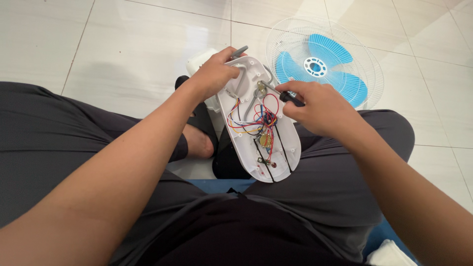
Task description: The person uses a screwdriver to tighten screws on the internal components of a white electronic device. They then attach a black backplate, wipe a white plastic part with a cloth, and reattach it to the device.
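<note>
1. Tiled floor (123, 54); fan head (325, 66) lies ahead.
2. Your left hand (214, 76) grips the opened white housing (283, 157) on your lap.
3. Your right hand (320, 106) grips a screwdriver (276, 91); wiring (256, 118) exposed, reassembly outstanding.

1. At the centre of the frame, a white oval fan base housing (268, 148) lies open side up across the seated person's lap, tilted toward the upper left.
2. Red, blue, yellow and black wires (256, 120) run inside it.
3. The left hand (214, 74) grips the housing's upper end.
4. The right hand (318, 106) holds a black-handled screwdriver (286, 94), its tip on the housing's upper part.
5. In the upper right, a white fan grille with blue blades (325, 61) lies on the tiled floor (123, 44).
</note>
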